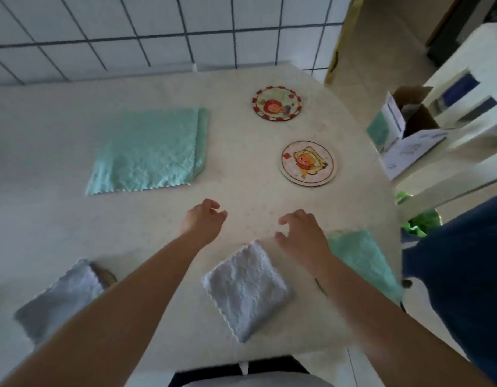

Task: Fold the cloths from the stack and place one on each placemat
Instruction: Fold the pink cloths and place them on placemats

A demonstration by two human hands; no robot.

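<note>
so i count three folded cloths up front: two grey (246, 291) (60, 298), one green (362, 258). one green stack (146, 152) further back, two round cartoon placemats (276, 103) (307, 163), two hands (204, 219) (303, 236).

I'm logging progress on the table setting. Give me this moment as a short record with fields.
stack: green cloths, flat, far left of table
bare placemats: two round ones, far and near
folded cloths: grey at left, grey in the middle, green at right
left hand: holds nothing, fingers loosely curled
right hand: holds nothing, fingers loosely curled
still to do: two placemats lack cloths
</note>
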